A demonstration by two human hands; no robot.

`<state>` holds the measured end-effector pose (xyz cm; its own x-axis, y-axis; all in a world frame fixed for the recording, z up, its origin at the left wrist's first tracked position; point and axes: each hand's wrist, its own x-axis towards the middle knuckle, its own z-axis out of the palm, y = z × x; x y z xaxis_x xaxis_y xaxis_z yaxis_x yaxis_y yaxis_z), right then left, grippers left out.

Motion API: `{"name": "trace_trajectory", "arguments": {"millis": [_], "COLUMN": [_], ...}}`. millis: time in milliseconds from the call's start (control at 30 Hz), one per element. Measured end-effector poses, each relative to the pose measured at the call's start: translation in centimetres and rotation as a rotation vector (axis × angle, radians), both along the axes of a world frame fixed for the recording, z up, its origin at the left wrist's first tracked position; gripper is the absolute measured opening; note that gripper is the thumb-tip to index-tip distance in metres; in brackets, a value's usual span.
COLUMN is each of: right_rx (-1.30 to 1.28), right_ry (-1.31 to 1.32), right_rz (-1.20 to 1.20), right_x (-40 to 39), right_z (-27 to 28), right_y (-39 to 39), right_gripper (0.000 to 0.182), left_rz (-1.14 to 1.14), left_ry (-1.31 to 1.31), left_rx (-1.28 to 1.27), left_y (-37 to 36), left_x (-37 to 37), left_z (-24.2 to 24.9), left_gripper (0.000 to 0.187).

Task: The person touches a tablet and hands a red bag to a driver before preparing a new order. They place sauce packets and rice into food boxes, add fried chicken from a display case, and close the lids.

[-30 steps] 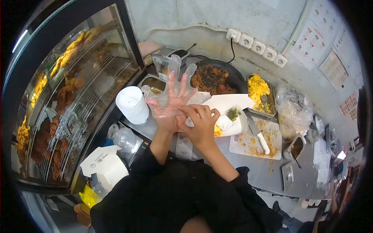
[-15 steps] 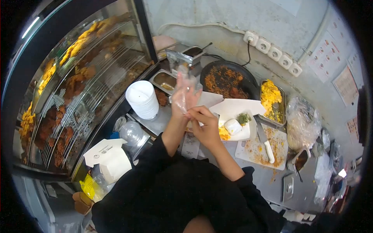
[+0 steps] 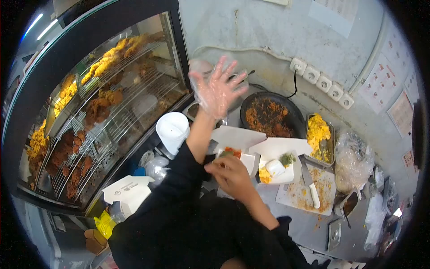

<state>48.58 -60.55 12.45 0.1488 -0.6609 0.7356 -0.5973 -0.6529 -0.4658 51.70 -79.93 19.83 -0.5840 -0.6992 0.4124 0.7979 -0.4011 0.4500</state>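
My left hand [image 3: 218,92], in a clear plastic glove [image 3: 210,96], is raised with its fingers spread. It holds nothing. My right hand [image 3: 234,175] is bare, its fingers pinched at the edge of my black left sleeve [image 3: 179,172]. Beyond it stands an open white takeaway box [image 3: 233,136] with red and green food in it. Right of that, another open box [image 3: 291,172] contains white rice [image 3: 275,167], yellow food [image 3: 264,175] and a green garnish [image 3: 286,158].
On the left is a glass display case [image 3: 112,103] of fried food. White tubs [image 3: 173,130] stand beside it. A black pan [image 3: 251,105] of brown crumbs and a metal tray [image 3: 330,154] of yellow food sit behind. A knife [image 3: 313,193] lies on a messy cutting board [image 3: 291,197].
My left hand has risen and its gloved fingers have spread. My right hand has let go of the glove's cuff and moved down to the left sleeve. The view has shifted slightly.
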Motion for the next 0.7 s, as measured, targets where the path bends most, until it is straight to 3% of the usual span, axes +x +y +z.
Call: {"name": "trace_trajectory", "arguments": {"millis": [33, 100, 167, 267, 367, 500, 600, 700], "right_rx": [0.061, 0.202, 0.257, 0.349, 0.376, 0.42, 0.409, 0.452], "right_ry": [-0.055, -0.163, -0.198, -0.315, -0.391, -0.401, -0.363, -0.332], "right_rz": [0.002, 0.009, -0.099, -0.27, -0.349, -0.321, -0.285, -0.249], "right_x": [-0.2, -1.4, -3.1, -4.7, -5.6, -5.7, -6.2, -6.7], "right_z": [-0.2, -0.7, -0.9, -2.7, -4.1, -3.2, -3.1, -3.3], "right_y": [0.7, 3.0, 4.9, 7.0, 7.2, 6.3, 5.6, 5.2], "right_gripper": [0.019, 0.02, 0.02, 0.018, 0.013, 0.01, 0.01, 0.01], "left_rz": [0.15, 0.817, 1.193, 1.192, 1.165, 1.095, 1.31, 1.007], "left_ry": [-0.35, -1.311, -1.949, -2.166, -1.843, -2.024, -1.934, -2.488], "left_rx": [-0.515, -1.285, -1.721, -2.319, -2.437, -2.331, -2.201, -1.746], "left_y": [-3.9, -6.7, -10.3, -16.1, -19.5, -17.5, -18.7, -12.7], "left_x": [1.2, 3.2, 3.7, 8.6, 11.1, 10.9, 12.5, 10.6], "left_z": [-0.2, 3.6, 5.2, 4.0, 2.6, 2.9, 0.6, 3.8], "left_gripper": [0.089, 0.078, 0.062, 0.053, 0.047, 0.046, 0.048, 0.052]}}
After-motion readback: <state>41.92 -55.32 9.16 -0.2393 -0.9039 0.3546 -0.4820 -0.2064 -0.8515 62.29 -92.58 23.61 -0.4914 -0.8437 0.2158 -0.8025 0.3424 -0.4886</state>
